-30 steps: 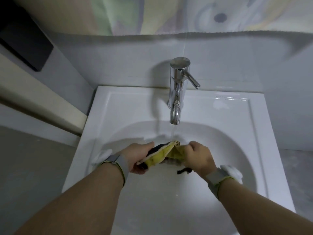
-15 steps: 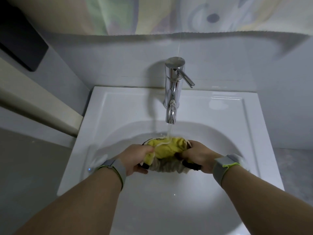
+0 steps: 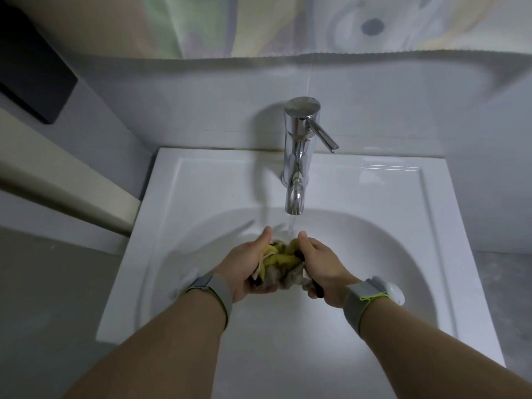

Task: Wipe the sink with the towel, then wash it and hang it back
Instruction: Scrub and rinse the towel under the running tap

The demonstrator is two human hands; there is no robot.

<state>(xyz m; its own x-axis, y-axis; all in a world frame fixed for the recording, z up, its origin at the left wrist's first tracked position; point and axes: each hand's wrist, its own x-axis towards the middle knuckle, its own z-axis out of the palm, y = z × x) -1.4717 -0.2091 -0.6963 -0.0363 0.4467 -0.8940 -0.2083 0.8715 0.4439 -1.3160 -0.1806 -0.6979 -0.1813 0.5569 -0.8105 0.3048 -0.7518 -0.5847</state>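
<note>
A yellow and grey towel (image 3: 280,263) is bunched into a wet wad over the bowl of the white sink (image 3: 403,254). My left hand (image 3: 247,266) grips its left side and my right hand (image 3: 321,267) grips its right side, thumbs pointing toward the tap. Water runs in a thin stream from the chrome tap (image 3: 298,156) down onto the towel between my thumbs. The lower part of the towel is hidden behind my fingers.
The tap's lever (image 3: 324,136) points to the back right. A grey tiled wall (image 3: 201,96) rises behind the sink, with a patterned curtain (image 3: 288,24) above it. A beige ledge (image 3: 57,174) and a dark panel (image 3: 31,70) stand at the left.
The towel was stretched between my hands, then gathered; now it is squeezed into a tighter wad with both hands closer together under the stream.
</note>
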